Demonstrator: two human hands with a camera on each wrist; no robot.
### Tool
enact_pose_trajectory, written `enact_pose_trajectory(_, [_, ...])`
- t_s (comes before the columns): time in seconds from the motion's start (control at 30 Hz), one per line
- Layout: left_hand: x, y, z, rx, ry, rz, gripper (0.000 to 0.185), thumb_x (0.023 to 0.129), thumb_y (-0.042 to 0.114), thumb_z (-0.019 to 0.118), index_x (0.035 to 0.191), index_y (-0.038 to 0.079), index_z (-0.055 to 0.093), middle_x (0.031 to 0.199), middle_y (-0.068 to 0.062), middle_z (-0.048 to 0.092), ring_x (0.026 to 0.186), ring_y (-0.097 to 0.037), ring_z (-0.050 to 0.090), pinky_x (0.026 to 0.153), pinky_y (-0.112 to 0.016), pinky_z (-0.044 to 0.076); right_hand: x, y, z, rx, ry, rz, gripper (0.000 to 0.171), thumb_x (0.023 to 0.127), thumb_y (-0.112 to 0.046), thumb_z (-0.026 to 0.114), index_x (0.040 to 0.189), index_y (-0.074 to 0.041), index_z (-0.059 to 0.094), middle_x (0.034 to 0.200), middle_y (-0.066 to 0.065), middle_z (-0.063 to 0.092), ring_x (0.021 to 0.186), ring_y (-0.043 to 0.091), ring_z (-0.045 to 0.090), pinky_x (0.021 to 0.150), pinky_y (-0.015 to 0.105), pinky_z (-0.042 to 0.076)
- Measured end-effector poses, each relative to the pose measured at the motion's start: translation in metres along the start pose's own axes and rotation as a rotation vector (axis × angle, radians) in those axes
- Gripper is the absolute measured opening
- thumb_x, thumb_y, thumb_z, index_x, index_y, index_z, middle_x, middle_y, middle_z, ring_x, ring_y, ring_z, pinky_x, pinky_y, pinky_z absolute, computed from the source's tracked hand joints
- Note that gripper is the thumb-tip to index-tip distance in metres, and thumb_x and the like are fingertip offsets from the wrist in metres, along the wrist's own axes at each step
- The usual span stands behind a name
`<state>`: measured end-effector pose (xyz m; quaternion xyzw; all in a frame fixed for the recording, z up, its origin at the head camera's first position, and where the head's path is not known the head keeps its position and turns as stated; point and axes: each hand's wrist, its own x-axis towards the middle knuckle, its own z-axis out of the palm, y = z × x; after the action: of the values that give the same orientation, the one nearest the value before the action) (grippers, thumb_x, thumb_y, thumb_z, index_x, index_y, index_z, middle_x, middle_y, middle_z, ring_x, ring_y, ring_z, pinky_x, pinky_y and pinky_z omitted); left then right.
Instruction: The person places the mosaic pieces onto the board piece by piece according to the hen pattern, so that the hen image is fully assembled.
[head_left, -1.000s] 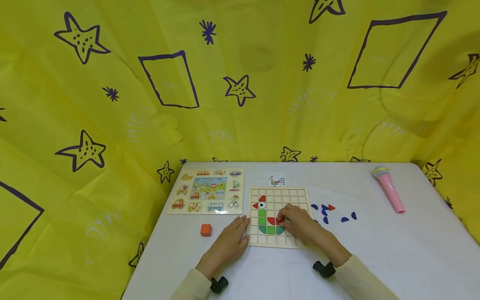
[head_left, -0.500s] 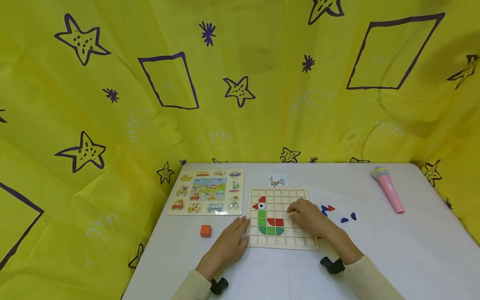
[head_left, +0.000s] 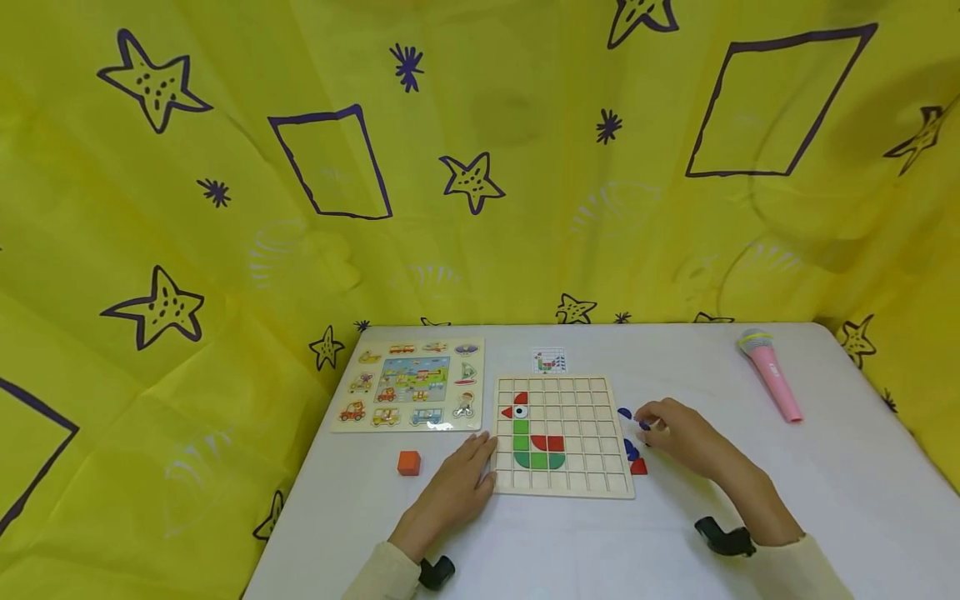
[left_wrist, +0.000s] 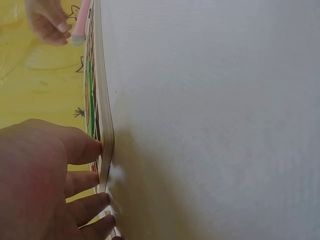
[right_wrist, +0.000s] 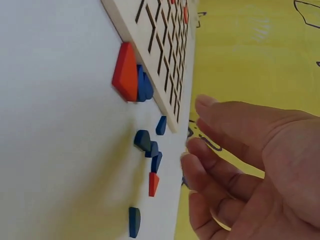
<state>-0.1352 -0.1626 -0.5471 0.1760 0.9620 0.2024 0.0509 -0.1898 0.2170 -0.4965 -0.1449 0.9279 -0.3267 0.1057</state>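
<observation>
A wooden grid board [head_left: 592, 433] lies on the white table and holds red, green and eye pieces [head_left: 536, 442] on its left side. My left hand [head_left: 483, 454] rests flat on the table with its fingertips [left_wrist: 95, 150] against the board's left edge [left_wrist: 106, 115]. My right hand [head_left: 651, 421] hovers just right of the board with relaxed, slightly bent fingers [right_wrist: 200, 150] and holds nothing. Below it lie loose blue pieces [head_left: 624, 412] [right_wrist: 145, 142]. A red triangle [head_left: 638, 467] [right_wrist: 125, 72] and more blue pieces [right_wrist: 145, 85] sit at the board's right edge.
A vehicle puzzle board [head_left: 411, 383] lies at the back left, with an orange cube [head_left: 408, 462] in front of it. A small pattern card [head_left: 550, 360] sits behind the grid board. A pink microphone [head_left: 771, 375] lies far right. Yellow cloth [head_left: 480, 167] surrounds the table.
My right hand left a red piece on the board and moved right, off the board, to the loose blue pieces. The left hand has stayed at the board's left edge.
</observation>
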Motion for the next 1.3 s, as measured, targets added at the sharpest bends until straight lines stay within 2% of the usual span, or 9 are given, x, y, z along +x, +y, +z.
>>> enact_pose_trajectory(0.2, [0.0,0.0,0.001,-0.003,-0.002,-0.005,0.058,0.101,0.029,0.055,0.155,0.013,0.039,0.16,-0.004,0.033,0.147,-0.025,0.027,0.116,-0.044,0.029,-0.016,0.009,0.016,-0.005,-0.041,0.025,0.023,0.089,-0.011,0.072,0.111,-0.005,0.068,0.104,0.004,0.061,0.096,0.025,0.057,0.086,0.049,0.053])
enact_pose_trajectory(0.43, [0.001,0.0,0.0,-0.006,0.0,-0.015,0.058,0.102,0.029,0.053,0.155,0.013,0.038,0.16,-0.004,0.032,0.148,-0.024,0.025,0.116,-0.044,0.028,-0.025,0.012,0.036,-0.049,-0.009,0.017,0.022,0.088,-0.012,0.076,0.108,-0.011,0.066,0.098,0.002,0.057,0.092,0.022,0.056,0.082,0.045,0.054])
enact_pose_trajectory(0.67, [0.0,0.0,0.001,-0.007,-0.002,-0.012,0.058,0.102,0.029,0.053,0.155,0.013,0.038,0.16,-0.005,0.033,0.148,-0.025,0.025,0.116,-0.044,0.028,-0.03,0.008,0.039,-0.094,0.014,0.018,0.019,0.087,-0.012,0.076,0.103,-0.012,0.066,0.098,0.002,0.056,0.089,0.022,0.056,0.079,0.045,0.053])
enact_pose_trajectory(0.9, [0.0,0.0,0.001,-0.013,0.002,-0.012,0.057,0.102,0.029,0.053,0.155,0.013,0.039,0.16,-0.004,0.033,0.147,-0.025,0.026,0.116,-0.044,0.029,-0.036,0.006,0.037,-0.18,0.022,0.075,0.03,0.085,-0.031,0.08,0.095,-0.009,0.063,0.084,0.001,0.053,0.077,0.02,0.051,0.067,0.038,0.049])
enact_pose_trajectory(0.97, [0.0,0.0,0.002,-0.012,-0.001,-0.012,0.058,0.102,0.029,0.053,0.155,0.013,0.038,0.16,-0.004,0.033,0.147,-0.025,0.026,0.116,-0.044,0.029,-0.036,0.006,0.036,-0.162,0.023,0.066,0.03,0.086,-0.03,0.079,0.099,-0.008,0.063,0.086,0.002,0.054,0.078,0.02,0.052,0.067,0.039,0.049])
enact_pose_trajectory(1.1, [0.0,0.0,0.002,-0.008,-0.002,-0.013,0.058,0.102,0.03,0.053,0.155,0.013,0.038,0.16,-0.004,0.032,0.148,-0.024,0.026,0.116,-0.043,0.029,-0.036,0.007,0.036,-0.13,0.012,-0.01,0.023,0.088,-0.015,0.077,0.109,-0.01,0.066,0.093,0.002,0.054,0.084,0.019,0.054,0.071,0.039,0.052])
enact_pose_trajectory(1.2, [0.001,-0.001,0.002,-0.009,-0.003,-0.015,0.058,0.102,0.03,0.053,0.156,0.014,0.038,0.16,-0.004,0.032,0.148,-0.024,0.025,0.116,-0.043,0.028,-0.035,0.009,0.037,-0.128,0.008,-0.02,0.02,0.088,-0.01,0.076,0.106,-0.01,0.067,0.09,0.001,0.053,0.081,0.018,0.053,0.069,0.037,0.05])
enact_pose_trajectory(1.3, [0.001,-0.001,0.002,-0.013,-0.004,-0.018,0.058,0.102,0.03,0.054,0.156,0.014,0.038,0.16,-0.003,0.032,0.148,-0.024,0.025,0.116,-0.044,0.028,-0.035,0.01,0.036,-0.144,0.032,0.012,0.022,0.087,-0.016,0.078,0.101,-0.008,0.065,0.088,0.002,0.054,0.079,0.02,0.052,0.069,0.038,0.051])
